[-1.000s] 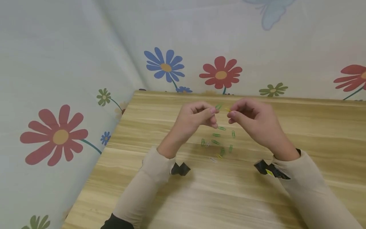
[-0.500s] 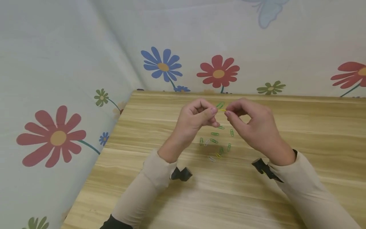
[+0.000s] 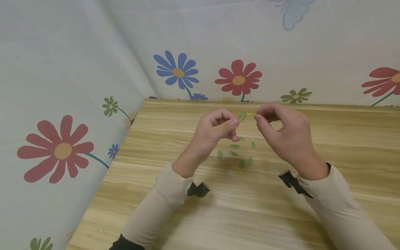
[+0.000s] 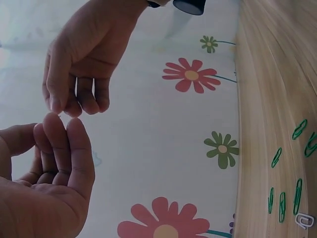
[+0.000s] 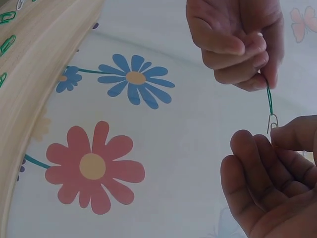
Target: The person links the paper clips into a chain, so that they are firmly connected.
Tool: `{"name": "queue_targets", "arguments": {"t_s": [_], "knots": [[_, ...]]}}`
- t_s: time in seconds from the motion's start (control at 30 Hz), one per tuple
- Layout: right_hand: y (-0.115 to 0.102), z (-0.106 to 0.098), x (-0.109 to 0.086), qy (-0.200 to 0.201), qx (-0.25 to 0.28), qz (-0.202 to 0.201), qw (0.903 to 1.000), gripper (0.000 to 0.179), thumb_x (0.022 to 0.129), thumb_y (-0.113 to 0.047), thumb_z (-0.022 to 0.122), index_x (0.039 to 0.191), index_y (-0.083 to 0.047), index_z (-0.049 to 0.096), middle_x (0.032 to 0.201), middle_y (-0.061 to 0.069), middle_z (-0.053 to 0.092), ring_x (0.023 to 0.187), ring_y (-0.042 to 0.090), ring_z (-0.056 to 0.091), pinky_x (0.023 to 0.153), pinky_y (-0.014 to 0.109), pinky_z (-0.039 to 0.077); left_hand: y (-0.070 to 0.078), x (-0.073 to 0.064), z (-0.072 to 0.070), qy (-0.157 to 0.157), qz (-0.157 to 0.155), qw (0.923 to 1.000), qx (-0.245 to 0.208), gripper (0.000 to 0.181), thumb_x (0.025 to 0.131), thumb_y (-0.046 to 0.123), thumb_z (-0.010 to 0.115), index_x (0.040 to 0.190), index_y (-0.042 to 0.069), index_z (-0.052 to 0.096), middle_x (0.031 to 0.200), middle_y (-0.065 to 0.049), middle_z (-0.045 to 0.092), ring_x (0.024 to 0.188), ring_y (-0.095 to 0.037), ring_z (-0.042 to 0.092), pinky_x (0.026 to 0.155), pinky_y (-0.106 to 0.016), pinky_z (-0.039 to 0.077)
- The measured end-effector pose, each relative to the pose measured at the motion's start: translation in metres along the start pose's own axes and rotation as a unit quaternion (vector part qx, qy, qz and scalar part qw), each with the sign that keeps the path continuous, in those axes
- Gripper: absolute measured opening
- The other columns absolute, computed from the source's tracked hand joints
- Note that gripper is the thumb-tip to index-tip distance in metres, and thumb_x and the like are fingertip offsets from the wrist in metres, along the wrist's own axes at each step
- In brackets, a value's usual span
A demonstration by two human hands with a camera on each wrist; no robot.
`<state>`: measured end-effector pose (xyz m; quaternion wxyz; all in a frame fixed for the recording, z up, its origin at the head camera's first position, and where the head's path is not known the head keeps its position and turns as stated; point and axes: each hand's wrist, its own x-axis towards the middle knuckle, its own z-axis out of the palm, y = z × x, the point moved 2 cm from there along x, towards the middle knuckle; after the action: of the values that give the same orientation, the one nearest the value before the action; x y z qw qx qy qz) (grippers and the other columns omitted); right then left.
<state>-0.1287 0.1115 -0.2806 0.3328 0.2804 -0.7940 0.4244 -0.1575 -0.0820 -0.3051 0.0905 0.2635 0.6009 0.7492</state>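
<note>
Shifts right hand (image 3: 285, 136) up and away from left hand (image 3: 211, 130) since earlier frame, pinching yellow paperclip (image 3: 251, 114) between thumb and fingertip at the end of green paperclip (image 3: 242, 117) clamped in left fingers, best done light-gripped with loops aligned.

Green paperclip (image 3: 242, 117) slanting out of the left hand (image 3: 213, 131), yellow paperclip (image 3: 251, 114) sticking out of the right hand (image 3: 288, 133), ends meeting
</note>
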Motion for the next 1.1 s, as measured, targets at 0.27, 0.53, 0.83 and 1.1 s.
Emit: {"name": "queue_targets", "arguments": {"t_s": [0.27, 0.53, 0.83, 1.1], "knots": [[-0.003, -0.007, 0.003, -0.029, 0.045, 0.023, 0.9983, 0.013, 0.088, 0.014, 0.068, 0.099, 0.007, 0.067, 0.086, 0.008, 0.069, 0.075, 0.0, 0.064, 0.071, 0.014, 0.049, -0.005, 0.001, -0.002, -0.038, -0.008, 0.9991, 0.016, 0.008, 0.1, 0.005, 0.054, 0.096, 0.002, 0.06, 0.08, -0.008, 0.058, 0.07, -0.019, 0.062, 0.07, -0.037, 0.058], [-0.009, -0.006, 0.001, -0.087, 0.048, 0.004, 0.995, 0.016, 0.087, 0.016, 0.068, 0.099, 0.005, 0.066, 0.087, 0.005, 0.068, 0.068, 0.009, 0.063, 0.066, 0.016, 0.049, -0.01, 0.003, -0.002, -0.099, -0.01, 0.9937, 0.052, 0.034, 0.104, 0.013, 0.046, 0.126, -0.011, 0.055, 0.109, -0.015, 0.066, 0.091, -0.025, 0.066, 0.087, -0.047, 0.055], [-0.012, -0.005, 0.0, -0.125, 0.024, 0.01, 0.9918, 0.02, 0.087, 0.015, 0.069, 0.097, -0.001, 0.066, 0.084, -0.001, 0.066, 0.063, 0.006, 0.058, 0.059, 0.017, 0.044, -0.009, 0.002, -0.001, -0.136, 0.008, 0.9894, 0.05, 0.022, 0.103, 0.004, 0.048, 0.111, -0.013, 0.059, 0.105, -0.014, 0.067, 0.099, -0.034, 0.066, 0.096, -0.049, 0.051], [-0.009, -0.003, 0.0, -0.119, 0.015, 0.021, 0.9926, 0.018, 0.088, 0.013, 0.069, 0.098, -0.001, 0.066, 0.084, 0.0, 0.065, 0.066, 0.006, 0.058, 0.059, 0.019, 0.043, -0.009, 0.002, -0.004, -0.119, 0.006, 0.9885, 0.094, 0.014, 0.103, 0.001, 0.051, 0.102, -0.009, 0.062, 0.089, -0.012, 0.063, 0.085, -0.025, 0.064, 0.089, -0.046, 0.054]]}}
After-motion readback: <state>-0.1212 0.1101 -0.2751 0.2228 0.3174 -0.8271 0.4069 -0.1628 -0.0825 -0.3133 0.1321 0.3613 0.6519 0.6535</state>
